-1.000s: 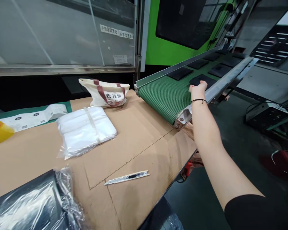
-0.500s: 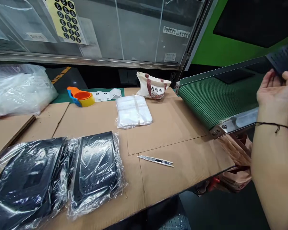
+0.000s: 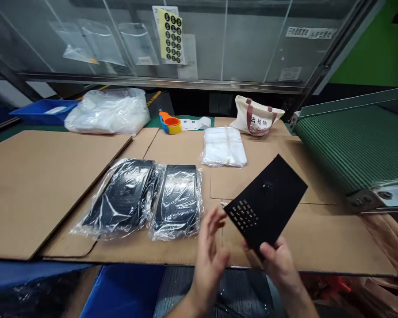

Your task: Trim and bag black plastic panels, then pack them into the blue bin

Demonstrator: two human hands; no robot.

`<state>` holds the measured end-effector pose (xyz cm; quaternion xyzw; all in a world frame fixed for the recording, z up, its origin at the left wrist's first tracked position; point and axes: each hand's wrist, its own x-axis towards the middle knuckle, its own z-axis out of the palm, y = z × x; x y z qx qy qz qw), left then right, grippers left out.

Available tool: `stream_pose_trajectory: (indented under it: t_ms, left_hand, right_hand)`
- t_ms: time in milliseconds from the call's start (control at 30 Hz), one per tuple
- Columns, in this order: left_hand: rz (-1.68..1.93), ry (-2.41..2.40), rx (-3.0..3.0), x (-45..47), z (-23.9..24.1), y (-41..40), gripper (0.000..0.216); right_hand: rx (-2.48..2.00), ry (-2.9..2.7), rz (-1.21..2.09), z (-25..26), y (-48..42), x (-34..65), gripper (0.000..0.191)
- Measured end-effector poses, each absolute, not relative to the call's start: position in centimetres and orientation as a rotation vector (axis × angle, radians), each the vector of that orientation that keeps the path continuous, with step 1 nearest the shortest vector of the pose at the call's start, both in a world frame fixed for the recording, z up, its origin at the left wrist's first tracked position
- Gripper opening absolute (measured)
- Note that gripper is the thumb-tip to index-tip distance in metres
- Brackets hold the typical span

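Note:
My right hand (image 3: pixel 279 264) grips the lower corner of a flat black plastic panel (image 3: pixel 267 204) with a grid of small slots, held tilted above the front edge of the cardboard-covered table (image 3: pixel 53 176). My left hand (image 3: pixel 210 251) is open, fingers spread, just left of the panel and not touching it. Two bagged stacks of black panels (image 3: pixel 152 198) lie on the cardboard to the left of my hands.
A green conveyor belt (image 3: pixel 354 145) ends at the right. At the back lie a pack of white bags (image 3: pixel 223 147), a canvas tote (image 3: pixel 257 120), a tape dispenser (image 3: pixel 170 123), a large clear plastic bag (image 3: pixel 109 111) and a blue bin (image 3: pixel 41 110). A glass screen stands behind.
My right hand has brought the black panel from the conveyor down in front of me. My left hand has come into view beside it. My view has swung left.

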<state>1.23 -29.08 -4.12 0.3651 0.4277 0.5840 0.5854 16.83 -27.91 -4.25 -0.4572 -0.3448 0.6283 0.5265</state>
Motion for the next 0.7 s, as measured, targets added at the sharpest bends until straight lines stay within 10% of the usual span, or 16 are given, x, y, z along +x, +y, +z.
stream_pose_trajectory:
  t_ms: [400,700]
  left_hand:
    - [1.361,0.953,0.599,-1.5,-2.1,-29.0,0.045]
    - [1.362,1.040,0.666,-2.6,-1.8,-29.2,0.050]
  right_hand:
    - [-1.456,-0.786,1.149,-9.9,-30.1,20.5,0.032]
    - [-1.118,-0.627,1.215,-3.5,-28.7,21.4,0.030]
